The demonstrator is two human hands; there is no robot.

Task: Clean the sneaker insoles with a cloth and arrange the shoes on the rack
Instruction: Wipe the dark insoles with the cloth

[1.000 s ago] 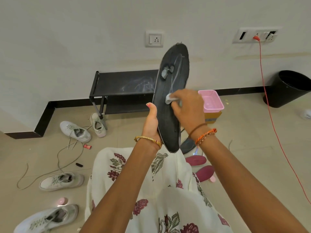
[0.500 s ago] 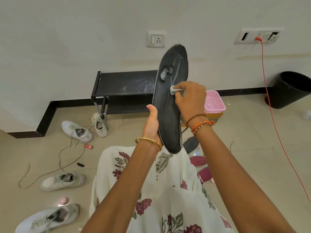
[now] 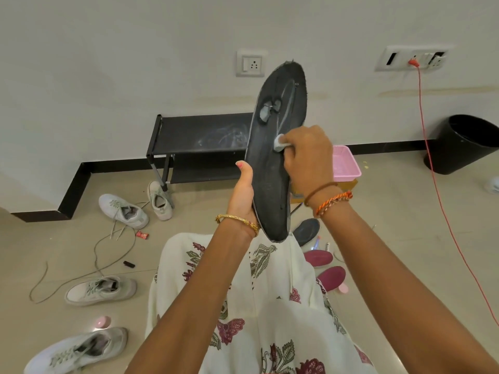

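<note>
Right hand point(image 3: 307, 155) hides most of the cloth point(image 3: 279, 143) on the insole point(image 3: 272, 163).

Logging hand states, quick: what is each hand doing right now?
Left hand: closed, holding the black insole upright near its heel end.
Right hand: closed, holding a small cloth against the insole.

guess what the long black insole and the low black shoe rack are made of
Long black insole: likely foam with a matte fabric face; worn-through patches near its top show paler material, and the edge looks frayed. Low black shoe rack: probably painted metal tube frame with a flat matte shelf, scuffed with whitish marks; the shelf material is unclear.
</note>
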